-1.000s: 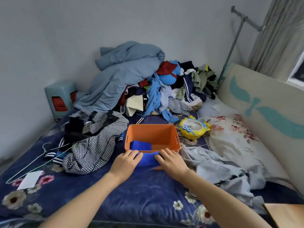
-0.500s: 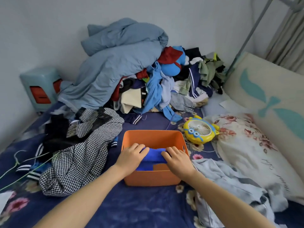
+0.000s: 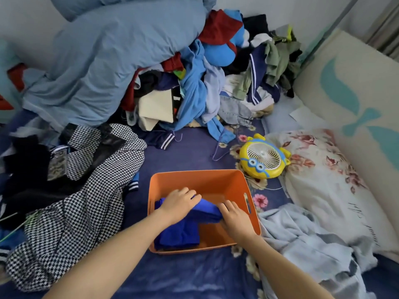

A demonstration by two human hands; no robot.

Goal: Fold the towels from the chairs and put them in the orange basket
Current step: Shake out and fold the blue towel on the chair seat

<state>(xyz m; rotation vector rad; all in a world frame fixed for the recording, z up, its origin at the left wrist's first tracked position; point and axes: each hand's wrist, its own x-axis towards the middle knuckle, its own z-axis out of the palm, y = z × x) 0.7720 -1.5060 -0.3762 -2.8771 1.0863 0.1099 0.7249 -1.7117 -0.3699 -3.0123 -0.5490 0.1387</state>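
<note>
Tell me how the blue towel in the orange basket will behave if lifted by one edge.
Probably floppy: the blue towel bends and creases under the left hand, so its fold would likely fall open. Likely light, being soft cloth; its fuzzy-looking surface should grip, not slip.

Bed (image 3: 183,152): navy floral sheet. Orange basket (image 3: 194,172) near front middle. Yellow fan (image 3: 263,157) just beyond its right corner. Houndstooth garment (image 3: 75,212) spread left. Clothes heap (image 3: 194,93) and blue duvet (image 3: 108,50) at back. Floral pillow (image 3: 323,180) right; pale crumpled cloth (image 3: 302,238) beside basket.
</note>
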